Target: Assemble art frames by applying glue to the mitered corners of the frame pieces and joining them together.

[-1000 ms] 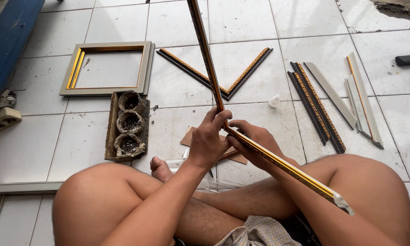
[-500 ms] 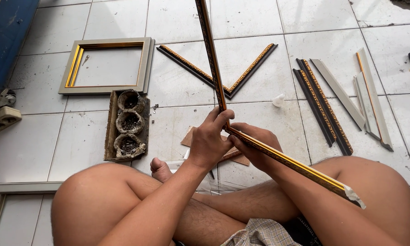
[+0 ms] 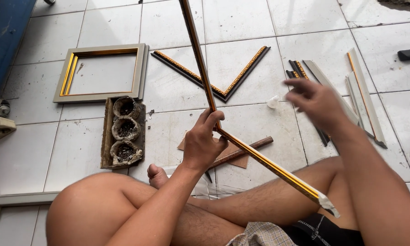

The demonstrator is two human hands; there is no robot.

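**Packaging on the floor**

No labels, signs or screens are seen. One crumpled clear plastic wrapper (image 3: pixel 205 187) is seen on the tiles, just beside the foot and partly hidden by the legs. Nothing printed on it can be made out.

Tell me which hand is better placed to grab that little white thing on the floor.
Right hand: it is free, open, beside the white thing. The left hand grips the moulding corner.
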